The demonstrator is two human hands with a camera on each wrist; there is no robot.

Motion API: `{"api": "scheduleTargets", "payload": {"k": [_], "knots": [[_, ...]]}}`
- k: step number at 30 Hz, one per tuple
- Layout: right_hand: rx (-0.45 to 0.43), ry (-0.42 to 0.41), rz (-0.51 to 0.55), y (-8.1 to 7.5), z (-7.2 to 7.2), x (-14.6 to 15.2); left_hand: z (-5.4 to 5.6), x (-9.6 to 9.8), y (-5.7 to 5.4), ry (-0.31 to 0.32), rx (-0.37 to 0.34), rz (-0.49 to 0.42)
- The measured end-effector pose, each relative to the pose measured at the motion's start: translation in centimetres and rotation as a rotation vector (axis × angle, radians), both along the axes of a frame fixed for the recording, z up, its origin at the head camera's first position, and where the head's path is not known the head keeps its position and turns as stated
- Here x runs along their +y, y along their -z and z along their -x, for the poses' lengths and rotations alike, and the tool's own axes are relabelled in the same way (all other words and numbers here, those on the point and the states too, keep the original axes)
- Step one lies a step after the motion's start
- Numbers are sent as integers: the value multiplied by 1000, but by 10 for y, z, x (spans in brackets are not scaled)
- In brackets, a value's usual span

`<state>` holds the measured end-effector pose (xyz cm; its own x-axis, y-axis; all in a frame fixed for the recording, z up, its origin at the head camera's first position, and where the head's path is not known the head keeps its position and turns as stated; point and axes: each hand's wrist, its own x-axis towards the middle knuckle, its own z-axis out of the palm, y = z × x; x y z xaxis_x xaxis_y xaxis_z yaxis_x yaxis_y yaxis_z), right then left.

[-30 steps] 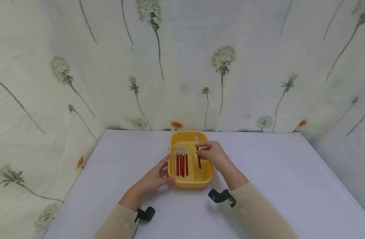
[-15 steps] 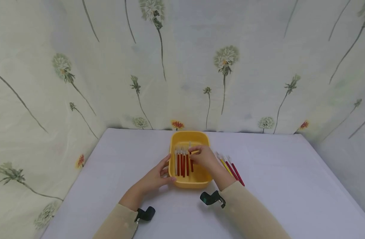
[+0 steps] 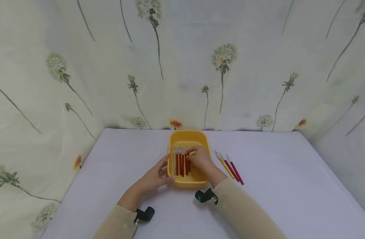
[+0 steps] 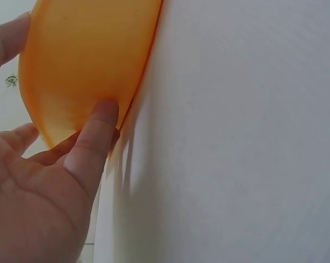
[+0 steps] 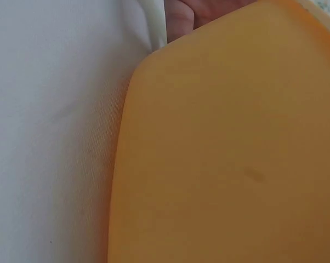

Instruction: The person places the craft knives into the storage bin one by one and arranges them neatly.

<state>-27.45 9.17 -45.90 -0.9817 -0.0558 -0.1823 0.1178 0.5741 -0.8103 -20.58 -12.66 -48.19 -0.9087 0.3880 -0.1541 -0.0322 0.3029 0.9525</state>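
In the head view a yellow plastic bin [image 3: 189, 134] stands on the table, its long side pointing away from me. Several thin paintbrushes [image 3: 180, 164] with pale tips, mostly red-handled, lie side by side in its left half. My left hand [image 3: 153, 176] rests on the bin's left side with spread, fairly straight fingers; the left wrist view shows a finger [image 4: 102, 126] against the outer wall. Reaching into the bin, my right hand [image 3: 200, 158] pinches a red paintbrush [image 3: 189, 166] at the right end of the row. The right wrist view shows mostly bin wall [image 5: 225, 137], with the brush hidden.
To the right of the bin, a yellow paintbrush [image 3: 226, 167] and two red paintbrushes [image 3: 237, 172] lie slanted on the white-covered table [image 3: 277, 172]. A flower-patterned cloth [image 3: 182, 66] stands behind the table.
My right hand has moved left across the bin, bringing its paintbrush beside the row. The brushes on the table have come into view. My left hand stays at the bin.
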Motion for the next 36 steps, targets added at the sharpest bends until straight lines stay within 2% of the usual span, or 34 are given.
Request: {"api": "scheduleTargets", "payload": {"k": [8, 14, 21, 36], "knots": [[-37, -5, -47, 6, 9, -3, -3, -2, -2, -21, 6, 13], [-58, 10, -82, 5, 10, -4, -3, 0, -2, -18, 10, 17], [-44, 7, -126, 5, 10, -4, -3, 0, -4, -8, 17, 4], [-27, 5, -134, 13, 9, 0, -3, 3, -2, -4, -2, -7]]}}
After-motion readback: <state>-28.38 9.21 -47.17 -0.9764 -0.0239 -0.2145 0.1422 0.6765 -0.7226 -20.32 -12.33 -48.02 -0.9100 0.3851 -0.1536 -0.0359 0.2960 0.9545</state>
